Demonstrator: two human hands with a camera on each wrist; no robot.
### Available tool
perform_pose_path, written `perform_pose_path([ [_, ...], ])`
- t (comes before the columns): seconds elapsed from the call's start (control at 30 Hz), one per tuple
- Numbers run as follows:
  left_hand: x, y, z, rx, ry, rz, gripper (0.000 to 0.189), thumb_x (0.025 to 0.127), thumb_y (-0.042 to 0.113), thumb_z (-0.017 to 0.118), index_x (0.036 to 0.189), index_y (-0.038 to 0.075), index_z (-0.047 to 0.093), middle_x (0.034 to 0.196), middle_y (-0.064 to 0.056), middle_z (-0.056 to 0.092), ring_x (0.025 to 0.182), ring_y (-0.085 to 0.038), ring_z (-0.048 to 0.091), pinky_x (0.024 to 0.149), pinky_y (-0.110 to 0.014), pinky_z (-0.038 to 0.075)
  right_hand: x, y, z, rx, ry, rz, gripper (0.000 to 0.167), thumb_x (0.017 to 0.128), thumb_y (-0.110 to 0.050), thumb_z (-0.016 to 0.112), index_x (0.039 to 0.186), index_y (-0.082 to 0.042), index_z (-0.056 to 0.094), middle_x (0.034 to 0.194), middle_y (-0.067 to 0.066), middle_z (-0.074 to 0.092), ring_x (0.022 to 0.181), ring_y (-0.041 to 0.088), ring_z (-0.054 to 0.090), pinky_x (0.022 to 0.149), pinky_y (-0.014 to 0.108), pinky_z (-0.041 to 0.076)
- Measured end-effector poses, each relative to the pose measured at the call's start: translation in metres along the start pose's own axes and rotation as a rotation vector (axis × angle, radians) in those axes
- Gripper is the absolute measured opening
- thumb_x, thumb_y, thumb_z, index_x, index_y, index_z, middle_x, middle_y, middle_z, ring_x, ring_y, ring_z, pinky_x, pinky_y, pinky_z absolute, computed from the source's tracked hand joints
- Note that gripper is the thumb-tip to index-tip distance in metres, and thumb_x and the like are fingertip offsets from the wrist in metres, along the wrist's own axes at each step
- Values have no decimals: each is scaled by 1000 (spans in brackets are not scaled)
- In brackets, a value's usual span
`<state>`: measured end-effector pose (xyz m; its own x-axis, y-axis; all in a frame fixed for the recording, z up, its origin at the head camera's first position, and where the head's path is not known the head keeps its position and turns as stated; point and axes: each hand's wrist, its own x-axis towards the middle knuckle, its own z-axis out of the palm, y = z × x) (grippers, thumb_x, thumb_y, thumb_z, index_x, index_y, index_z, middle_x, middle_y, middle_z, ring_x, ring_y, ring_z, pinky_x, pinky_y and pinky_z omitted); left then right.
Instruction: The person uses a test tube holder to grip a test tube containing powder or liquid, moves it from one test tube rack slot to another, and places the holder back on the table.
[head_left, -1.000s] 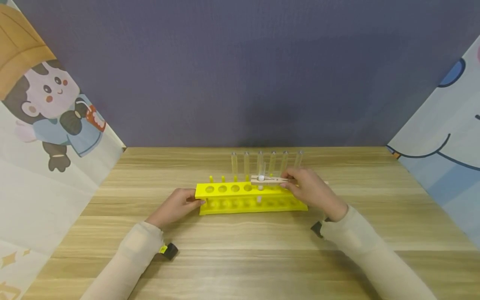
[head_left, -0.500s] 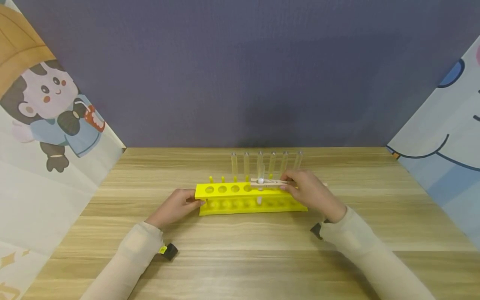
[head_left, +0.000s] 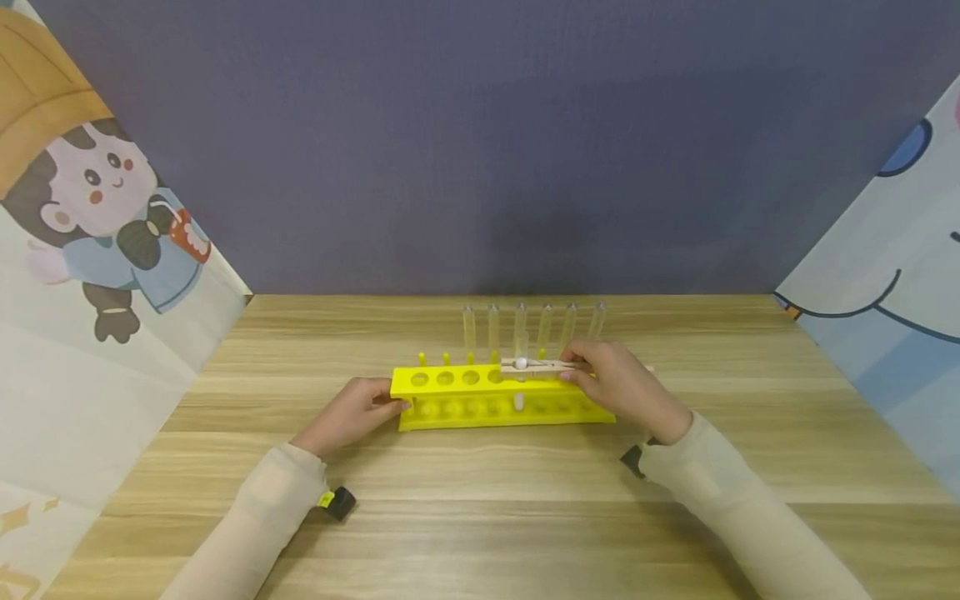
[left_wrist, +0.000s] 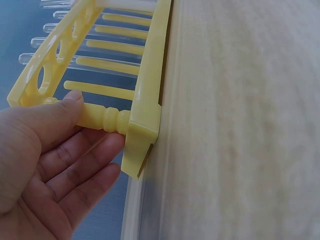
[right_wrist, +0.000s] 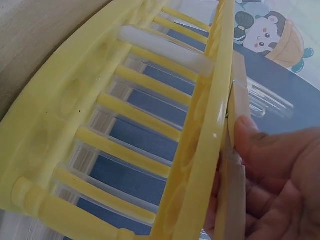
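Note:
A yellow test tube rack (head_left: 453, 389) stands on the wooden table. My left hand (head_left: 348, 417) grips its left end post (left_wrist: 94, 116), thumb on the near side and fingertips behind. With my right hand (head_left: 622, 385) I hold a wooden test tube clamp (head_left: 551, 365) flat, just over the rack's top plate. The clamp's far end is closed round a clear test tube with white contents. That test tube (right_wrist: 160, 47) goes down through a hole near the rack's middle, its bottom at the base in the right wrist view.
Several clear tubes (head_left: 493, 329) stand upside down on the rack's rear pegs, right behind the clamp. Further left, bare yellow pegs (head_left: 422, 359) stick up. A dark blue panel (head_left: 480, 167) rises behind the table (head_left: 480, 517), with printed cloths at both sides.
The right hand, clamp and tube have come down slightly, and the white contents now sit lower in the rack. The last half second shows hardly any motion. The left hand stays put.

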<state>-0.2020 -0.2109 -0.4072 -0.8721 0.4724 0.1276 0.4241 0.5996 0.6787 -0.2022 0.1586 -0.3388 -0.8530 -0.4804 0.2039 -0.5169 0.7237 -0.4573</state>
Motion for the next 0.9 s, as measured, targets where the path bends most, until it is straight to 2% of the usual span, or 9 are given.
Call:
perform_pose_path([
  [0.23, -1, 1, -1, -12, -4, -7, 23, 91, 19, 63, 112, 9, 67, 109, -3, 69, 97, -15, 64, 89, -41, 52, 0, -1, 2, -5, 7, -1, 10, 86, -11, 69, 93, -8, 64, 85, 1, 66, 71, 12, 58, 66, 34, 52],
  [0.63, -1, 0, -2, -6, -9, -38, 26, 90, 17, 65, 114, 7, 66, 109, -5, 69, 97, -17, 64, 86, -37, 53, 0, -8, 2, -32, 29, -3, 9, 85, -10, 69, 91, -7, 64, 84, 3, 66, 71, 14, 58, 64, 34, 51],
  [0.9, -2, -1, -3, -1, -2, -16, 25, 90, 17, 65, 113, 8, 67, 108, -4, 69, 98, -16, 64, 89, -40, 52, 1, -12, -1, -39, 42, -8, 8, 84, -10, 70, 89, -8, 64, 79, 1, 63, 63, 12, 51, 60, 31, 47],
])
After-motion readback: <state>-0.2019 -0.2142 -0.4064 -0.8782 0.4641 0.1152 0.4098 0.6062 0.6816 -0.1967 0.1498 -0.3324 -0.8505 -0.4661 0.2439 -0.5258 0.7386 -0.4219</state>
